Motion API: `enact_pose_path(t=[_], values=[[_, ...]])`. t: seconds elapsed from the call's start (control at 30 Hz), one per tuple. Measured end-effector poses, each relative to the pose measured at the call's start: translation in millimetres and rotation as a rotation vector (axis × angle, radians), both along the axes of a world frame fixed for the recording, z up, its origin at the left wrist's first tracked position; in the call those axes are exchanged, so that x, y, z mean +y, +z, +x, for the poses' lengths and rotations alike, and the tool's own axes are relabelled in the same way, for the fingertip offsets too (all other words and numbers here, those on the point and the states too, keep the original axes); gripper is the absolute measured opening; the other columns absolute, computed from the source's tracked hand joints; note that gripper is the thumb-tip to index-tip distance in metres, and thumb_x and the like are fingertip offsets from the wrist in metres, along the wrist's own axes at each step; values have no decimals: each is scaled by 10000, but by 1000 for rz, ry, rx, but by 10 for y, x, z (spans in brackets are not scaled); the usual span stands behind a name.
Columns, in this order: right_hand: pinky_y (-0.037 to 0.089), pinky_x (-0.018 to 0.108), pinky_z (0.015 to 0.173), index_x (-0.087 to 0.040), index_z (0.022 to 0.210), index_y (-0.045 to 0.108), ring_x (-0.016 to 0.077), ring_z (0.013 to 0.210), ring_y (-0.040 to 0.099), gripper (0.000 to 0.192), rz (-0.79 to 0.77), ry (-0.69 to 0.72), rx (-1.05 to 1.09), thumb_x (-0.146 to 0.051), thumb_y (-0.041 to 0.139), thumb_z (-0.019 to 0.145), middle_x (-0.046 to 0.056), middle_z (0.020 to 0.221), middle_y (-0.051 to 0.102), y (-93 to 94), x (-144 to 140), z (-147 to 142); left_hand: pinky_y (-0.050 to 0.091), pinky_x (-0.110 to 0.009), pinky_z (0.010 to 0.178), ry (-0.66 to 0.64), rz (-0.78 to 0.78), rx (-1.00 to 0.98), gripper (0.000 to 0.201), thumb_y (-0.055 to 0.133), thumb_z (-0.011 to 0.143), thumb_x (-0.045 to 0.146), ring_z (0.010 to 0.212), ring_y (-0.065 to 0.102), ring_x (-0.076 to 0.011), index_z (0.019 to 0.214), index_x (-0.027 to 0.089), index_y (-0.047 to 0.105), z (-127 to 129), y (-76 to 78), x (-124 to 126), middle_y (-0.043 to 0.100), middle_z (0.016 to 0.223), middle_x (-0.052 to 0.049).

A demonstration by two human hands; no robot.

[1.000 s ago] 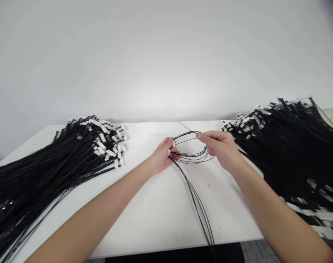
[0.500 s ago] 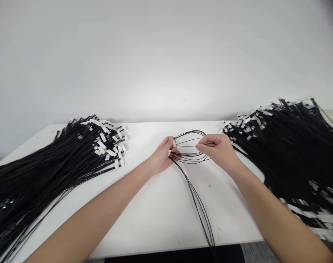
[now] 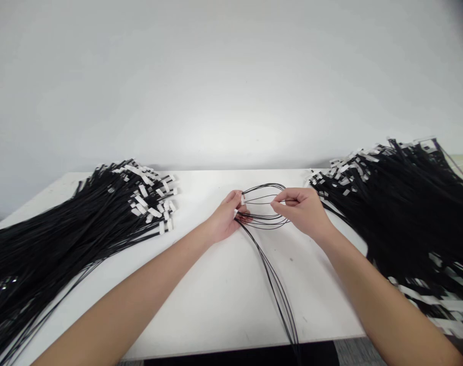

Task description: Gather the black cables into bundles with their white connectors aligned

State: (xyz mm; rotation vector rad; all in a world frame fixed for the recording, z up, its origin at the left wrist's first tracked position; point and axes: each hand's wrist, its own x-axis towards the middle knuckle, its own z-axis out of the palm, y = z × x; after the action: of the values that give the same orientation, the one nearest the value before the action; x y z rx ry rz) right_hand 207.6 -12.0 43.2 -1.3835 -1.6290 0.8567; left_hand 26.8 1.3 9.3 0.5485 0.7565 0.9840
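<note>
Left pile (image 3: 63, 229): a big heap of thin black cables lies at your left on the table. The cables look smooth and shiny. Small flat white tags sit on their far ends, all bunched near each other.

Table (image 3: 216, 290): it is flat, white and smooth, with a few tiny dark marks on it.

Left hand (image 3: 225, 216): your fingers are curled and pressed together on the left side of the cable loop. You pinch the strands there, right by a little white tag.

Cable loop (image 3: 264, 221): a few thin black cables bend into a round, flat ring in the middle of the table, between your two hands. The long ends run from your left hand toward you and go off the near edge of the table.

Right hand (image 3: 302, 211): your thumb and first finger pinch one thin strand at the right side of the ring. The other fingers are curled in.

Right pile (image 3: 399, 213): a taller heap of the same black cables sits at your right. White flat tags show at the far end and at the near end too.
</note>
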Motion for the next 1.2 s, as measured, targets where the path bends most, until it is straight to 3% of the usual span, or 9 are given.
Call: enact_pose_path(t=[0.23,0.47,0.7,0.9,1.2], values=[[273,217,484,-179,652,608,73,489,290,103,307,-29,-183,-237,544,708,-47,504,304,-6,-22,-26,421,-220,489,-9,7,-7,279,589,728,439,466,389,-70,758,206,438,-11,-8,4,312,542,61],[308,211,519,-186,748,610,84,522,351,180,591,81,-414,-203,444,815,-10,593,440,-69,-4,-1,412,-212,493,-23,9,-9,261,566,756,414,473,379,-67,732,201,415,-13,-8,4,299,548,59],[292,196,511,-200,811,619,62,519,386,182,676,65,-608,-222,442,846,-7,666,524,-138,-8,32,388,-188,477,-26,16,-26,239,568,762,388,480,375,-56,744,193,432,-14,-30,8,298,569,56],[253,198,502,-234,831,638,48,552,473,156,852,38,-775,-254,484,850,-28,699,591,-184,10,-1,351,-161,471,-32,49,-15,234,617,734,345,486,370,-28,752,181,450,-3,-21,6,332,636,52],[254,210,501,-197,773,593,51,489,417,181,841,39,-819,-301,476,865,-30,678,578,-234,-20,-108,381,-197,525,-87,105,29,218,594,751,357,500,390,-37,768,191,454,-16,-49,-5,325,640,54]])
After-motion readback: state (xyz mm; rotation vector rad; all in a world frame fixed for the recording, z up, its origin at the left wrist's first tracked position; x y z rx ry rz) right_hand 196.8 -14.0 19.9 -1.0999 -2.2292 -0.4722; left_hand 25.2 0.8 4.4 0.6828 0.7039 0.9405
